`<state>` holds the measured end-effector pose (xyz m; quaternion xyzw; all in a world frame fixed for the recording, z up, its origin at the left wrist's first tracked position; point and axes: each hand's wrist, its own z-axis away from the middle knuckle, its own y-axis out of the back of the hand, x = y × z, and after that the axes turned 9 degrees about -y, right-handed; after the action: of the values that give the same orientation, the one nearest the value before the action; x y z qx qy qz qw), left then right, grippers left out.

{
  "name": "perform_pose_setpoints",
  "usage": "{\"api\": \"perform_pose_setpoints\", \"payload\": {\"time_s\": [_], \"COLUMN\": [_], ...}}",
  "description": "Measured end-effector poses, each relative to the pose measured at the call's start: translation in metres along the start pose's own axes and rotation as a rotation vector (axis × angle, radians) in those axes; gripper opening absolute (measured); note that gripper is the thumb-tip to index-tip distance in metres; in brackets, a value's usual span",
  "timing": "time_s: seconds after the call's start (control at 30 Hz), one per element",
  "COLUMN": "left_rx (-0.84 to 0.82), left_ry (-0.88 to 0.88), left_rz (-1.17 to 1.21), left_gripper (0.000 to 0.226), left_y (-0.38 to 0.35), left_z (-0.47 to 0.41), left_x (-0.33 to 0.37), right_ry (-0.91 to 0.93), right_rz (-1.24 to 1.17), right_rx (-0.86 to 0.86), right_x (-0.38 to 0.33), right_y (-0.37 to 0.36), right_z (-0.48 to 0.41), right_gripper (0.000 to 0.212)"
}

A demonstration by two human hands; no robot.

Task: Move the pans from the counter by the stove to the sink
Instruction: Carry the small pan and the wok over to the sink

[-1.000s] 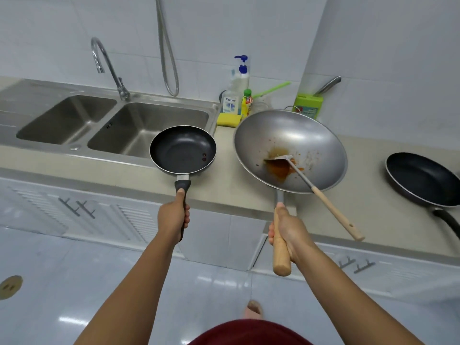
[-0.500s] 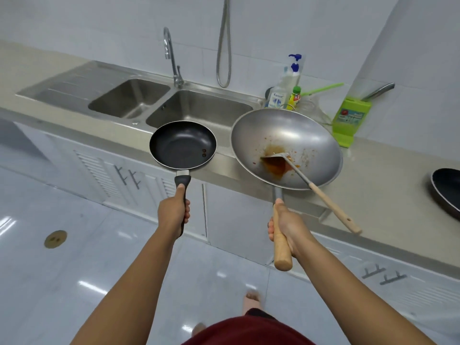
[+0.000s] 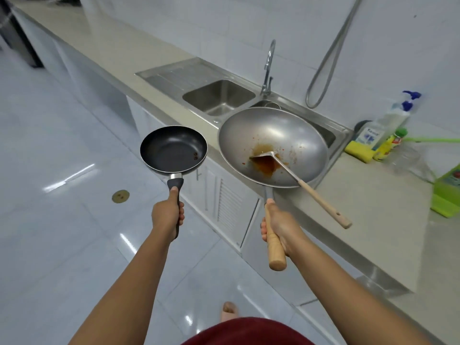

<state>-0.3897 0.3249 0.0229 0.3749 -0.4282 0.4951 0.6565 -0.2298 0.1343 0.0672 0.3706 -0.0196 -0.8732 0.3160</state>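
Note:
My left hand [image 3: 168,216] grips the dark handle of a small black frying pan [image 3: 173,150], held level over the floor just in front of the counter. My right hand [image 3: 278,226] grips the wooden handle of a large steel wok [image 3: 272,145] with orange sauce residue. A metal spatula [image 3: 298,181] with a wooden handle lies in the wok and sticks out to the right. The wok hovers over the counter edge and covers much of the right basin of the double steel sink [image 3: 219,99].
A tall faucet [image 3: 268,68] and a hanging hose [image 3: 326,61] stand behind the sink. Soap bottles [image 3: 390,120], a yellow sponge [image 3: 359,150] and a green item [image 3: 448,192] sit on the beige counter [image 3: 368,207] at right. White cabinets run below, with glossy tiled floor at left.
My view has swung left and the sink now lies ahead to the right. Both pans stay in my hands. The black pan on the counter at right has left the view.

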Motion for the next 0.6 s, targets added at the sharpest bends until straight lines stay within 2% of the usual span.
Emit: {"api": "perform_pose_setpoints", "payload": {"time_s": [0.33, 0.6], "left_rx": [0.229, 0.374], "left_ry": [-0.015, -0.017], "left_rz": [0.101, 0.152], "left_gripper": [0.051, 0.052], "left_y": [0.046, 0.111], "left_z": [-0.063, -0.133], "left_x": [0.031, 0.051], "right_ry": [0.077, 0.108], "right_rz": [0.141, 0.183], "right_rx": [-0.212, -0.34], "right_x": [-0.089, -0.155], "right_y": [-0.096, -0.213], "right_z": [-0.031, -0.054], "right_gripper": [0.057, 0.05]}}
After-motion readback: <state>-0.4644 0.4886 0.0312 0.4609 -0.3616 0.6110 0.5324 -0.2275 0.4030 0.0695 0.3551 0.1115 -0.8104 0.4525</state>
